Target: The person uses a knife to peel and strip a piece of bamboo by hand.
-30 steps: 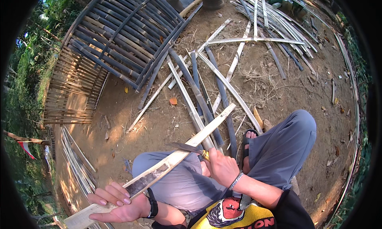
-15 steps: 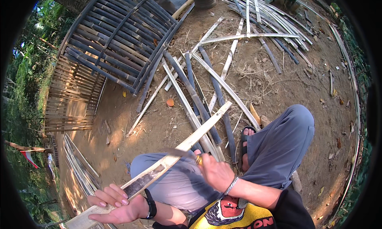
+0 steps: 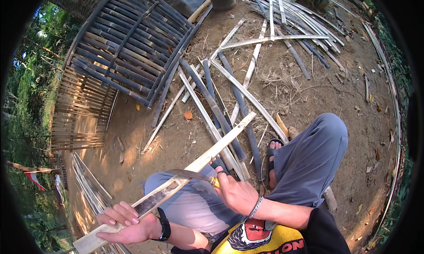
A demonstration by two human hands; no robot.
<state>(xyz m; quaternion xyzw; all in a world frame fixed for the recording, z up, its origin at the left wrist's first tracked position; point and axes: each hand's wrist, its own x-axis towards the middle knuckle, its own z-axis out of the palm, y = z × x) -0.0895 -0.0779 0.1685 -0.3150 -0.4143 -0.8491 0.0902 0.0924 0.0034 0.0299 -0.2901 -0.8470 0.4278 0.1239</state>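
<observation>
A long split bamboo strip (image 3: 207, 155) slants across my lap, its pale hollow side up, with a dark patch near its middle. My left hand (image 3: 126, 223) is wrapped round its lower end, thumb along the near edge. My right hand (image 3: 237, 194) grips a knife (image 3: 187, 173) by its yellow-banded handle. The curved, dark blade lies across the strip just above the dark patch and touches it. A black band sits on my left wrist, a silver bracelet on my right.
A dark bamboo slatted frame (image 3: 128, 37) stands at the far left, beside a paler slatted panel (image 3: 81, 108). Bamboo strips (image 3: 300, 24) lie piled at the far right. Dark bamboo lengths (image 3: 214, 104) rest on the dirt before my feet. More strips (image 3: 86, 179) lie at left.
The knife blade has moved slightly left and down along the bamboo strip, my right hand with it. My left hand keeps its hold, shifted a little.
</observation>
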